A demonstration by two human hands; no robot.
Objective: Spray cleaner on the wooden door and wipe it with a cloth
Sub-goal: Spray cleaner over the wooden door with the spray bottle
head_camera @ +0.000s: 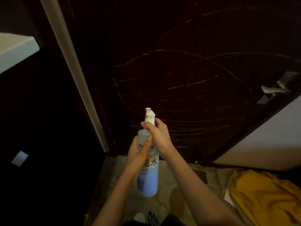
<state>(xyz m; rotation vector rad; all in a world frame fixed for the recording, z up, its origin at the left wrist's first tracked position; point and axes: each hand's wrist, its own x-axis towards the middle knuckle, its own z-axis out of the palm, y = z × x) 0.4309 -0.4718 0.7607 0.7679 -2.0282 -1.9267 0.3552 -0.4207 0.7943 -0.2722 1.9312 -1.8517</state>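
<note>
Spray bottle [147,170] held upright in front of the wooden door [187,62], nozzle [149,113] pointing at the panel, short of touching it. Blue liquid fills the lower part; clear above.

Left hand [140,154] wraps the bottle's shoulder, grip clenched on the body. Right hand [160,136] closes round the neck under the spray head, fingers [146,124] at the trigger side.

Door is dark, crossed with pale looping scratch-like marks [179,95] at mid height. Handle [275,90] off to the right.

Judged step: spraying, or readying the head for it; no wet patch can be made out. Next move calls for aiming at the marked area and squeezing, then fetching a cloth. A yellow cloth [267,196] lies on the floor at right, well apart from both hands.

Label: large characters "能水" readable; smaller print above is blurred.
</note>
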